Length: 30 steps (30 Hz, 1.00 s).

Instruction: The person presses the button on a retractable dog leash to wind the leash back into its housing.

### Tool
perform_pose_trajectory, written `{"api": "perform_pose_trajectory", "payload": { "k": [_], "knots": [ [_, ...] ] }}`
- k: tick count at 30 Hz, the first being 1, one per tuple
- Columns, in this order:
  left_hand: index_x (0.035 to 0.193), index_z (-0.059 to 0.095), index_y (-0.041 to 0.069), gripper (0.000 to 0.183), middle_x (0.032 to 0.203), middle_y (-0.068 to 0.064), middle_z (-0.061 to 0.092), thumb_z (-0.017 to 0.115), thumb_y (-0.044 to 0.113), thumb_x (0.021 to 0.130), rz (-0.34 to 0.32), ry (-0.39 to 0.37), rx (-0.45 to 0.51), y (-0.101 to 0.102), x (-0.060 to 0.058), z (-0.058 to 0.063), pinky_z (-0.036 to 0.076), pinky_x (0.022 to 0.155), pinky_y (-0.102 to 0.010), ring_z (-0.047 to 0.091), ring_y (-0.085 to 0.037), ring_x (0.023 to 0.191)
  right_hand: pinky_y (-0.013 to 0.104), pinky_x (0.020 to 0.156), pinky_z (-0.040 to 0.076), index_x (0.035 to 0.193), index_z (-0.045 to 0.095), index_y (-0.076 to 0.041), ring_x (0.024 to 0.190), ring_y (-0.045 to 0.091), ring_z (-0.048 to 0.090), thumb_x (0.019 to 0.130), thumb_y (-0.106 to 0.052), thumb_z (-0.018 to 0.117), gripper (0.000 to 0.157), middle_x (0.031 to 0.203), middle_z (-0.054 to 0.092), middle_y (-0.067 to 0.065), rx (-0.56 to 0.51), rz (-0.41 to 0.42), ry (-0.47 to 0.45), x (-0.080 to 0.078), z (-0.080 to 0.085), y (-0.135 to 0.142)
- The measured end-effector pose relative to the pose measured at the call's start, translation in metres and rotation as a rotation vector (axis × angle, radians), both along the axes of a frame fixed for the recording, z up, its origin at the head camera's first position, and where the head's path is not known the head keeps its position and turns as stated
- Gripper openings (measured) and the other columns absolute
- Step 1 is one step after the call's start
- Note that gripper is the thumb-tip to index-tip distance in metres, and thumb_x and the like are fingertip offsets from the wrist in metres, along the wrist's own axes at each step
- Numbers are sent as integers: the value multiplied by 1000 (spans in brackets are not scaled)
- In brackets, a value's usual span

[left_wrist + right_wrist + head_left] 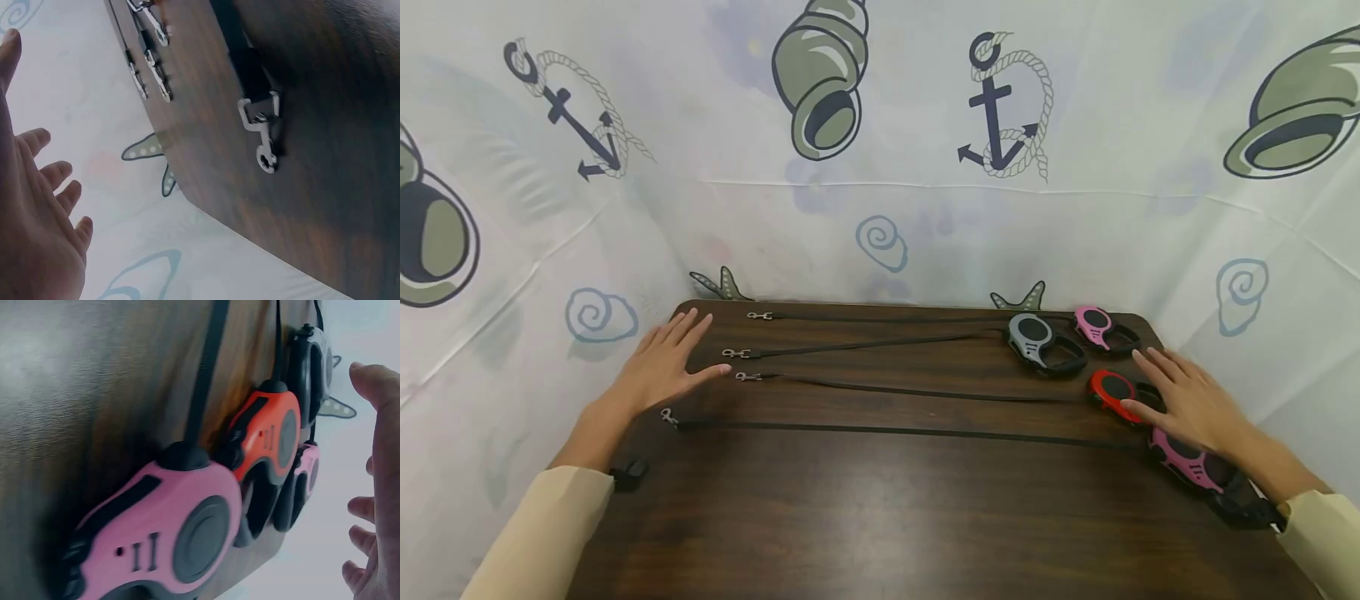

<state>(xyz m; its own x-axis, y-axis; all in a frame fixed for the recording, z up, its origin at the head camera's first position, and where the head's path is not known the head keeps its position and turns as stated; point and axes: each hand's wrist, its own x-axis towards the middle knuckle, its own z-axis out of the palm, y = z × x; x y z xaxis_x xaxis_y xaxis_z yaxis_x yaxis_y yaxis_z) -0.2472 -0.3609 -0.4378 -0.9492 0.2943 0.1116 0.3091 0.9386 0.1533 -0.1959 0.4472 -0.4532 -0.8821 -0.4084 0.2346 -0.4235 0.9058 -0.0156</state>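
Four retractable dog leashes lie with their black straps pulled out across the table. In the head view, a grey leash (1028, 331) and a pink leash (1090, 321) lie at the back right. A red leash (1107, 385) and a nearer pink leash (1172, 454) lie below them, partly covered by my right hand (1202, 408), whose fingers are spread and hold nothing. On the other side, my left hand (662, 367) is spread near the metal clips, also holding nothing. The nearest strap's snap clip (265, 140) rests flat on the wood in the left wrist view.
The dark wooden table (850, 517) has rounded back corners. White cloth (925, 242) printed with anchors and shells hangs behind it and at both sides. The straps run nearly side by side from clips at the left to handles at the right.
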Motion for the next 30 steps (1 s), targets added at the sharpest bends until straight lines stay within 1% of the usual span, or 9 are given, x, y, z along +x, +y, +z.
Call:
{"api": "perform_pose_trajectory", "payload": {
  "k": [2,4,8,13,16,21,24,26,30],
  "knots": [
    [168,25,8,101,172,-28,21,65,66,96,-3,9,3,-2,3,-2,15,123,-68,20,-51,157,68,117,28,160,40,2,138,58,41,96,-52,73,90,152,46,37,-2,1,9,4,-4,3],
    [167,28,8,100,170,-29,25,67,66,95,-8,22,3,-5,6,-4,18,122,-69,25,-51,155,70,110,34,159,42,2,135,58,44,94,-52,75,91,149,49,37,-13,8,26,7,-6,4],
    [164,36,7,98,166,-30,34,71,64,93,-26,62,9,-11,13,-9,24,119,-68,33,-53,149,70,103,39,158,44,1,131,57,48,91,-49,78,90,146,52,36,-34,19,61,16,-11,6],
    [161,43,6,95,161,-30,41,77,59,90,-48,102,33,-19,23,-12,32,114,-69,43,-56,140,69,104,39,160,42,-1,131,55,48,91,-48,79,90,147,52,33,-32,18,50,26,-14,11],
    [157,48,4,93,158,-31,46,80,58,88,-55,105,40,-23,29,-14,34,111,-69,47,-56,137,69,107,37,159,42,0,131,55,48,91,-46,80,91,147,51,33,-40,8,36,33,-16,14],
    [152,54,1,91,153,-31,50,83,57,85,-57,97,42,-30,40,-19,36,110,-69,50,-56,134,61,121,27,159,43,0,126,55,50,89,-41,82,90,144,53,33,-73,-3,30,45,-21,21],
    [149,56,0,91,151,-33,51,85,55,83,-49,104,56,-34,46,-24,37,108,-69,51,-57,131,58,124,25,158,45,-1,123,54,51,88,-38,84,89,141,54,32,-106,-10,32,52,-24,24],
    [148,57,0,92,150,-33,52,87,55,81,-50,108,68,-37,49,-27,38,107,-69,52,-57,131,58,123,26,157,47,-1,122,53,52,87,-36,85,87,138,56,31,-127,-17,36,57,-26,26],
    [145,60,-1,91,146,-33,55,90,53,78,-62,112,93,-39,52,-32,41,104,-69,54,-56,130,64,110,35,157,48,-3,118,52,53,86,-36,86,87,132,59,31,-141,-43,39,66,-28,30]
  ]
}}
